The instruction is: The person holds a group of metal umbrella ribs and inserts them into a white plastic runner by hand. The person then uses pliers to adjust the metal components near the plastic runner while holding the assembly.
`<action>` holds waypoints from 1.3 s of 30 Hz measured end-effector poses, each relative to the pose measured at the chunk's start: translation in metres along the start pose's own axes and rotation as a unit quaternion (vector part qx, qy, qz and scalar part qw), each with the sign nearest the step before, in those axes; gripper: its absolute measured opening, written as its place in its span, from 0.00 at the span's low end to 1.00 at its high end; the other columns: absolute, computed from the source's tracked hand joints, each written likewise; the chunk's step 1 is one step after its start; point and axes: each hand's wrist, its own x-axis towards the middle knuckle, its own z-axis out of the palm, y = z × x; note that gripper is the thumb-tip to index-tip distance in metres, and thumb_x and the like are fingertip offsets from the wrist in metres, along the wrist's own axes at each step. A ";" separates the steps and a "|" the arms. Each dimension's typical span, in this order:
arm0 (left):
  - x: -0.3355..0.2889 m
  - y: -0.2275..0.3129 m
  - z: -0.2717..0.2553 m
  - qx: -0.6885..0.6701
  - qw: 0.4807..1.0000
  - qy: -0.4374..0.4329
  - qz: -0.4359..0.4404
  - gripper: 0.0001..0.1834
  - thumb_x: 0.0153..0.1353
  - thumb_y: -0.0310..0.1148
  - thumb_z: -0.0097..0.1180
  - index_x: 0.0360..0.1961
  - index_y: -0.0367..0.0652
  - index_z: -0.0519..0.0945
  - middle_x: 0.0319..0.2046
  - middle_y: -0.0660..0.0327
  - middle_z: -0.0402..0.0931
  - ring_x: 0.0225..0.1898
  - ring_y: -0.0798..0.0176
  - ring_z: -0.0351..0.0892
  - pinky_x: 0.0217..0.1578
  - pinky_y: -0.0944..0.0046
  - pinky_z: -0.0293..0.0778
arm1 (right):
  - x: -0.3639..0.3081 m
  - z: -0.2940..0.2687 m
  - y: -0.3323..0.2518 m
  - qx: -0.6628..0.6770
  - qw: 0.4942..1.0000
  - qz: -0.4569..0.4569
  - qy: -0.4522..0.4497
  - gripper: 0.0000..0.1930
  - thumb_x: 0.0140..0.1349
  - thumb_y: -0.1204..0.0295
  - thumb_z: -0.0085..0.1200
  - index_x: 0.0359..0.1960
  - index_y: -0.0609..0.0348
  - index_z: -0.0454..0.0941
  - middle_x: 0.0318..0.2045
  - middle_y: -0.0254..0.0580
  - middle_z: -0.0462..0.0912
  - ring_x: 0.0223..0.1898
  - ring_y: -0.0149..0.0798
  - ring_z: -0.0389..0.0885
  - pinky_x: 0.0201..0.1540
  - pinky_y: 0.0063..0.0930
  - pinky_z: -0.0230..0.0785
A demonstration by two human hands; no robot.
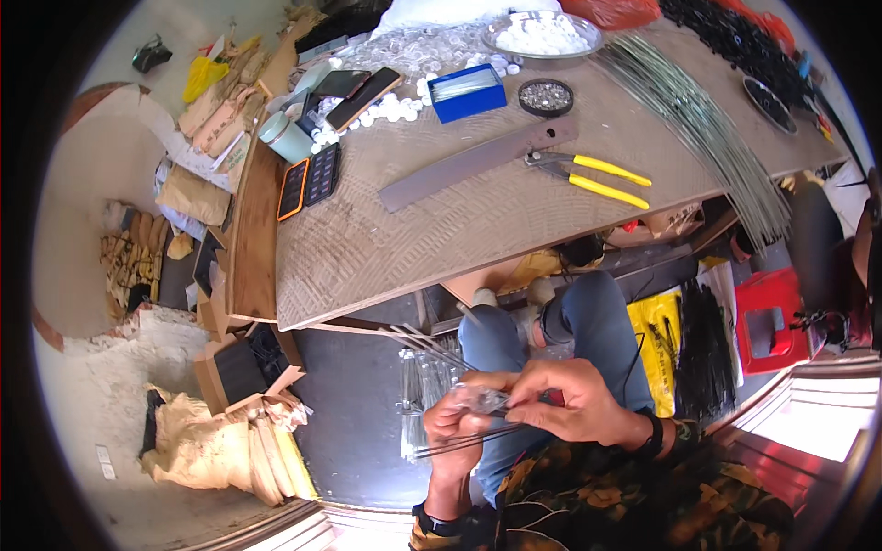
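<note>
Above my lap, my left hand [452, 430] is closed around several thin rods [420, 338], whose pale ends stick out up and to the left. Thin dark rods [459, 446] also cross below its fingers. Between the two hands is a small clear plastic piece [478, 399] with a dark part; its exact kind is blurred. My right hand [577, 399] is closed in a pinch at the right end of this piece, thumb against fingers. Fingertips hide part of what is pinched.
On the table [349, 257] lie yellow-handled pliers [588, 174], a flat metal bar [469, 167], a blue box [466, 92] and long wire rods [698, 129]. Bundled rods [413, 404] lie left of my legs; a red stool [776, 321] and black strips [706, 354] are at right.
</note>
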 end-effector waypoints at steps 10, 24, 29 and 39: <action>-0.013 -0.010 -0.006 0.094 0.992 0.034 0.083 0.21 0.56 0.46 0.51 0.35 0.34 0.68 0.30 0.48 0.73 0.32 0.58 0.73 0.35 0.62 0.71 | -0.006 0.022 -0.001 -0.207 0.962 -0.150 0.090 0.11 0.48 0.77 0.56 0.34 0.61 0.71 0.22 0.38 0.75 0.19 0.37 0.76 0.17 0.24 0.65; -0.016 -0.006 0.015 0.218 0.964 0.108 0.105 0.26 0.57 0.53 0.46 0.32 0.35 0.68 0.29 0.48 0.75 0.31 0.57 0.74 0.35 0.62 0.68 | -0.007 0.020 0.000 -0.158 0.976 -0.120 0.088 0.09 0.47 0.78 0.55 0.30 0.58 0.69 0.24 0.37 0.74 0.20 0.38 0.76 0.16 0.27 0.63; -0.016 -0.007 0.012 0.293 0.949 0.065 0.096 0.26 0.59 0.56 0.37 0.30 0.39 0.64 0.29 0.49 0.74 0.32 0.58 0.72 0.37 0.61 0.68 | -0.012 0.016 0.000 -0.133 0.985 -0.087 0.063 0.07 0.49 0.76 0.55 0.29 0.59 0.70 0.28 0.38 0.77 0.22 0.41 0.77 0.19 0.29 0.66; -0.016 -0.011 0.023 0.184 0.979 0.046 0.072 0.24 0.59 0.55 0.39 0.31 0.42 0.61 0.34 0.52 0.69 0.37 0.59 0.70 0.41 0.61 0.67 | -0.013 0.006 0.007 0.056 0.996 0.060 0.043 0.09 0.47 0.72 0.61 0.23 0.62 0.74 0.21 0.39 0.75 0.23 0.32 0.75 0.23 0.23 0.62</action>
